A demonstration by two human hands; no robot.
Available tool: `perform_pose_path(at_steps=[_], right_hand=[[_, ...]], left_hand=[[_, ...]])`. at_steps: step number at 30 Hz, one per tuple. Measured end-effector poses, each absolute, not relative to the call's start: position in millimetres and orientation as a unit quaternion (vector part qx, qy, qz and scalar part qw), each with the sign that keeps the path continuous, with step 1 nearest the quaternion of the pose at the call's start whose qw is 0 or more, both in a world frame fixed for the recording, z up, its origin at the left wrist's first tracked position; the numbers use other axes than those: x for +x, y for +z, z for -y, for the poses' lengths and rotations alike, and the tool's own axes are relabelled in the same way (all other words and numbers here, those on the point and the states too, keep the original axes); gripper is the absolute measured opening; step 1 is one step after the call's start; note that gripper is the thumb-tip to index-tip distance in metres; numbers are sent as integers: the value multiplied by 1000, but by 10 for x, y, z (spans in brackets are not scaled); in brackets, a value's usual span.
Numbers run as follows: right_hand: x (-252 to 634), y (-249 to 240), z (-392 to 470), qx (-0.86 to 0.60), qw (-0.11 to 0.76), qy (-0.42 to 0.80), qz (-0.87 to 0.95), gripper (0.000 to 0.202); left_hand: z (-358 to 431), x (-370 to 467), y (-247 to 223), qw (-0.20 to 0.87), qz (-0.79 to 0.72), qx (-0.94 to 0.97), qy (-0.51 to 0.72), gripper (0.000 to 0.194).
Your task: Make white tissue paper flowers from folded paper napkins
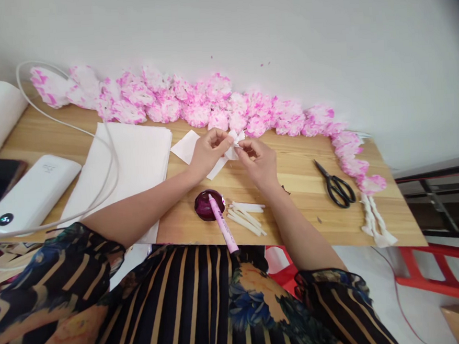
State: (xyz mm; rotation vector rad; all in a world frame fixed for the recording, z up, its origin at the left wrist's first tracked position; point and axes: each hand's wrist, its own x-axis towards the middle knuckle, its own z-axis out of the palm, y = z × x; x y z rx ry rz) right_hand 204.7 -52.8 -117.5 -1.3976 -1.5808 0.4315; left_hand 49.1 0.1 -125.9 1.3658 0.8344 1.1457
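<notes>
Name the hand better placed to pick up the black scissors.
The right hand, most likely: the black scissors lie out to its right, nearer it than the left hand. Both hands are occupied with a piece of white paper, though.

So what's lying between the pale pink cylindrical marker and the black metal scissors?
In the head view, a loose bunch of thin off-white sticks lies beside the marker, then the right forearm crosses, then brown wooden tabletop up to the scissors.

Matt paper point(232, 153), smooth wooden tabletop point(295, 162)
</notes>
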Motion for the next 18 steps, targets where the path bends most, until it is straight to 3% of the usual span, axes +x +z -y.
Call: perform_pose_path(at_steps=[6,11,18], right_hand=[[2027,-1171,548,-555,448,176,678,17],[2054,-1190,500,-550,527,294,577,24],[2047,-1205,474,-550,562,307,536,22]], left_hand=[[-55,468,-1276,511,-360,596,503,9],[-80,452,-1288,548,-361,560,506,11],[45,488,-1275,497,-331,639,483,32]])
